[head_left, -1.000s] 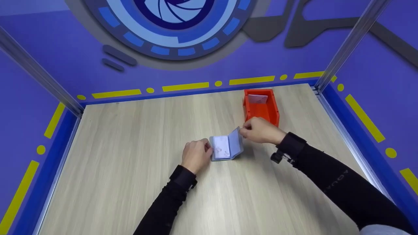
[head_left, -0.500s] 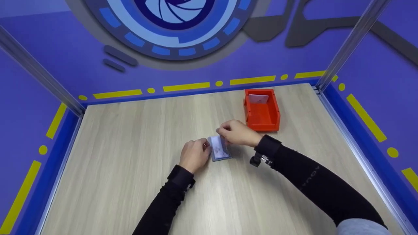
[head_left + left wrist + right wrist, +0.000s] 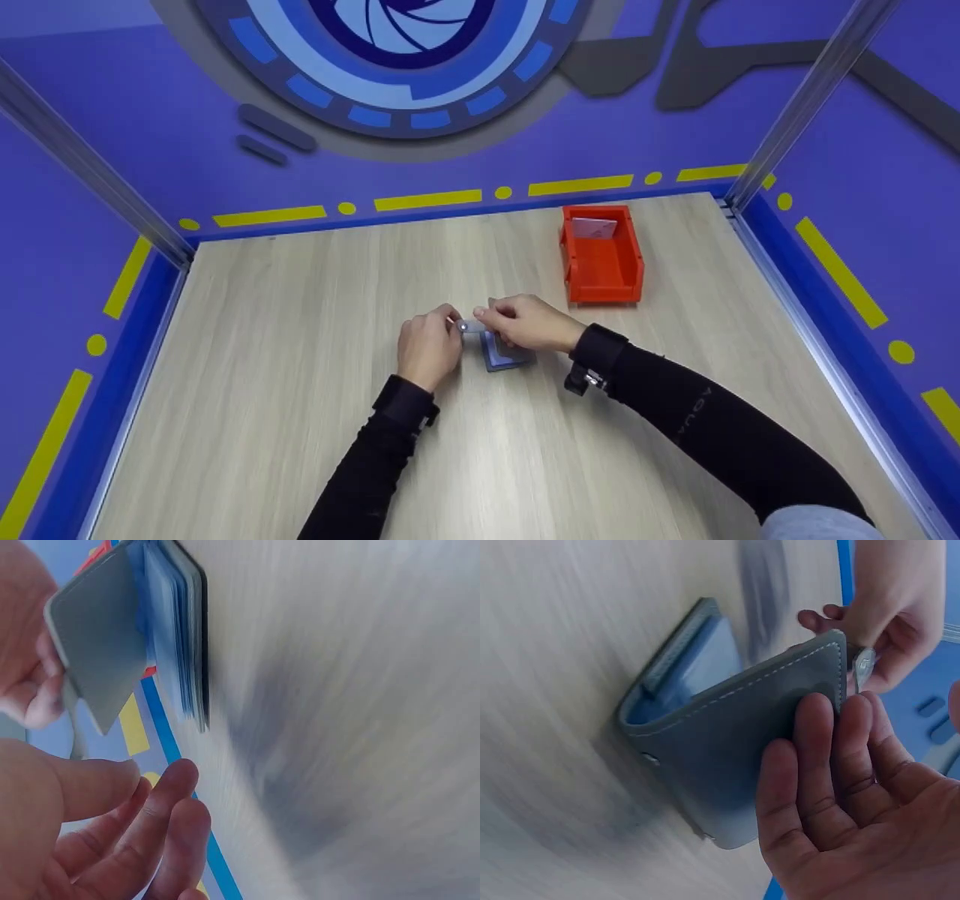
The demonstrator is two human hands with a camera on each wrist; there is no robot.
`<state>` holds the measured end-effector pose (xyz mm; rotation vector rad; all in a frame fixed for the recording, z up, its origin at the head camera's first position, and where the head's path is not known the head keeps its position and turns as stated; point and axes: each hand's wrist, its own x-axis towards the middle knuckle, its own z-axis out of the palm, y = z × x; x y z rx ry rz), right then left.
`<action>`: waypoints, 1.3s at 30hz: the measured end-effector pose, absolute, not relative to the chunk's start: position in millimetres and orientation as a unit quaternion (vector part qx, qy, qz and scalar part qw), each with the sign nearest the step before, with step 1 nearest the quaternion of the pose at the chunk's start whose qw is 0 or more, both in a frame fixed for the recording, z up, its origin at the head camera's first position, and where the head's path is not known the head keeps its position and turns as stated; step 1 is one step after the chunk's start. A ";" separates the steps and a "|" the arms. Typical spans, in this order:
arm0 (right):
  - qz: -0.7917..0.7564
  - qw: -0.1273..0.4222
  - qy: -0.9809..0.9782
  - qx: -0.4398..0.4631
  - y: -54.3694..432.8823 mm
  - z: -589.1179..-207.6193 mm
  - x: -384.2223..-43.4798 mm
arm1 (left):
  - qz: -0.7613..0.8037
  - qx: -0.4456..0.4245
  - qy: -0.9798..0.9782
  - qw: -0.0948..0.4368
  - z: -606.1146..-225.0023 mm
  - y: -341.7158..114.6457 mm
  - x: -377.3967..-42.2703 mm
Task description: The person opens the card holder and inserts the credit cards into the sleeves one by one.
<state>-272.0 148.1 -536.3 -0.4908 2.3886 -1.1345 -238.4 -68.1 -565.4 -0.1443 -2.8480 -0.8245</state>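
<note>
A grey stitched card holder point(image 3: 712, 757) stands partly open on the wooden table, and clear sleeves point(image 3: 166, 630) show inside it in the left wrist view. My right hand point(image 3: 534, 324) holds its raised cover, fingers flat along the outside. A short strap point(image 3: 472, 326) with a round metal snap sticks out to the left from the cover. Beside that snap is my left hand point(image 3: 429, 346), thumb and fingers loosely bent. Nothing shows between the left thumb and fingertips in the left wrist view; whether a hidden finger touches the strap, I cannot tell.
Behind the right hand stands a red plastic bin point(image 3: 606, 294), with a pinkish card point(image 3: 594, 228) leaning at its back wall. Blue printed panels point(image 3: 420, 180) enclose the table point(image 3: 315, 315) at the back and sides.
My right hand has moved left, swinging the cover over the sleeves so the card holder is more closed. The left hand has drawn slightly left off its edge, and the strap now shows.
</note>
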 end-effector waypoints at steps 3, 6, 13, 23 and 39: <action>-0.401 0.237 0.868 -0.173 149.4 -542.9 -270.3 | -0.275 -0.043 -0.956 0.091 -566.3 -70.7 -239.4; -0.387 0.235 0.875 -0.170 150.6 -550.1 -269.2 | -0.273 -0.041 -0.956 0.095 -568.0 -72.7 -239.4; -0.331 0.175 0.912 -0.165 150.9 -564.7 -268.0 | -0.278 -0.049 -0.957 0.073 -571.7 -69.3 -237.2; -0.315 0.155 0.923 -0.156 147.6 -570.5 -266.2 | -0.298 -0.088 -0.949 0.050 -575.5 -57.6 -235.0; -0.317 0.103 0.939 -0.085 161.0 -569.8 -272.6 | -0.294 -0.075 -0.953 0.000 -583.1 -53.3 -234.0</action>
